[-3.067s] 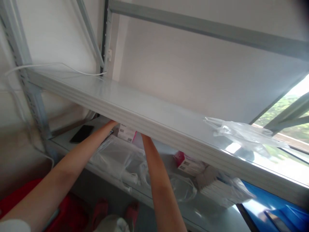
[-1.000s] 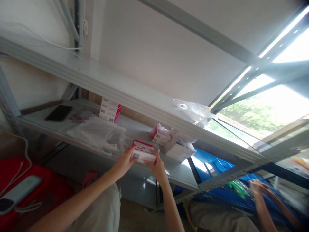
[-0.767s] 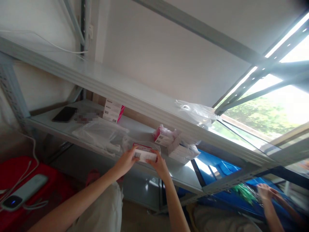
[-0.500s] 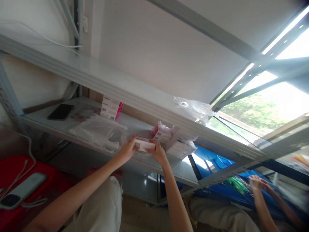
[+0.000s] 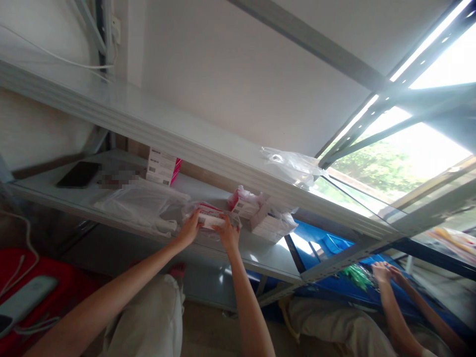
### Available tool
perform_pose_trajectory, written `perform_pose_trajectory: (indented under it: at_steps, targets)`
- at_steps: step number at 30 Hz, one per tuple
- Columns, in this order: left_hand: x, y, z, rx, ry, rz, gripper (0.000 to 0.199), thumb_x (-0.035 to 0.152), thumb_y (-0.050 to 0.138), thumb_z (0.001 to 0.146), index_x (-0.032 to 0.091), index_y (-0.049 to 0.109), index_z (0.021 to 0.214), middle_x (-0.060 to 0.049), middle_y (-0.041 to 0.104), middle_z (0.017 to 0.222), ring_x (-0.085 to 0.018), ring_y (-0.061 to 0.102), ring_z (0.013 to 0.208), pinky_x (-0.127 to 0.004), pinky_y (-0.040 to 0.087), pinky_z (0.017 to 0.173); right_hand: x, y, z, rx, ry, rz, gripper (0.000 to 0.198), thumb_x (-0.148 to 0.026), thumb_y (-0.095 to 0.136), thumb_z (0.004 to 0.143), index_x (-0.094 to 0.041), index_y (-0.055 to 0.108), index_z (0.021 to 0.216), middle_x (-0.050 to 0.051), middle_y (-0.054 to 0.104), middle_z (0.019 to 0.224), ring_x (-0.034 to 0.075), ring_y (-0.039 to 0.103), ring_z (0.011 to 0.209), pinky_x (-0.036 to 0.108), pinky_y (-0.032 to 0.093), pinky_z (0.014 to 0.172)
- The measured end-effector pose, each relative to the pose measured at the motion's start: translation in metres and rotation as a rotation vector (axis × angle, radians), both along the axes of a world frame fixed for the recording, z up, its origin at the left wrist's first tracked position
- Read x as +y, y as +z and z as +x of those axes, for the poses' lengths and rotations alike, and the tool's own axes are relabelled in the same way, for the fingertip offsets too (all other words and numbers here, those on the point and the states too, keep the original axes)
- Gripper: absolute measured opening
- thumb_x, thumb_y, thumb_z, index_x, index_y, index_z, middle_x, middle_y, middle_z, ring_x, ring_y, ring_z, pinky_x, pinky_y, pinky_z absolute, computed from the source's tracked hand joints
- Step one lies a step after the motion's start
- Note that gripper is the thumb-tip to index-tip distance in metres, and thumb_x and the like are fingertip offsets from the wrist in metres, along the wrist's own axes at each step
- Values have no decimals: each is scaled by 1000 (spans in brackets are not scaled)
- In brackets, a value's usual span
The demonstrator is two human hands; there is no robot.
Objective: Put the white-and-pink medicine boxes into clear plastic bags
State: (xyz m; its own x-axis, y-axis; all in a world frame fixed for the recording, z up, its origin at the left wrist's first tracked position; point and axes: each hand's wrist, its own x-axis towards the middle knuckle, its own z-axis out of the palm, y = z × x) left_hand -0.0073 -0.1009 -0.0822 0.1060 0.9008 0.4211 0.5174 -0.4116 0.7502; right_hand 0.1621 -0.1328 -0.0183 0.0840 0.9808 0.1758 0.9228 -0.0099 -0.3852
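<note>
A small white and pink box [image 5: 210, 219] with a barcode on its near side lies low over the shelf. My left hand [image 5: 191, 229] is closed on its left end, thumb near the barcode. My right hand [image 5: 228, 235] grips its right end, fingers among clear plastic [image 5: 235, 220]. The plastic shows on both sides of the box; whether it wraps the box fully I cannot tell. Just right and behind sit a pink and white box [image 5: 242, 203] and white boxes in clear plastic [image 5: 270, 224]. To the left lies a flattened clear plastic bag [image 5: 139, 201].
A stack of white boxes [image 5: 159, 167] and a black phone [image 5: 79, 174] stand farther left on the shelf. Above runs an upper shelf edge [image 5: 178, 148] holding another plastic bag [image 5: 292, 166]. At right, another person's hands [image 5: 385, 271] work near green plastic [image 5: 356, 275].
The box has gone down into the clear plastic on the shelf, both my hands with it. My right hand's fingers have spread over its right end. The view has shifted slightly.
</note>
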Motion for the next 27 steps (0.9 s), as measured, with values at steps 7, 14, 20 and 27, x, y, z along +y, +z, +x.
perform_pose_trajectory:
  at_steps: [7,14,20,27]
  targets:
    - [-11,0,-10,245,-28,111,79,14,53,82,10,10,148,-24,38,145,-28,42,134,-43,41,105,-6,-12,11,-265,34,113,59,-42,58,89,-23,41,142,13,68,114,27,57,113,51,17,110]
    - [-14,10,-45,744,-54,361,54,0,38,82,1,43,135,-25,60,124,-28,53,123,-48,37,108,-22,11,33,-617,148,73,45,-33,61,88,-19,55,131,12,72,92,28,62,97,46,28,100]
    - [-24,39,-69,828,-206,588,41,0,39,86,13,60,119,-11,65,120,-22,53,123,-46,30,115,-36,37,46,-771,272,101,23,-17,50,90,-16,70,100,13,71,84,27,60,95,43,31,92]
    - [-29,114,-87,851,-333,452,37,-4,38,82,20,66,85,-4,64,87,-20,58,107,-46,21,119,-39,71,52,-711,372,144,26,-28,49,93,-16,73,94,15,70,93,30,53,101,46,28,95]
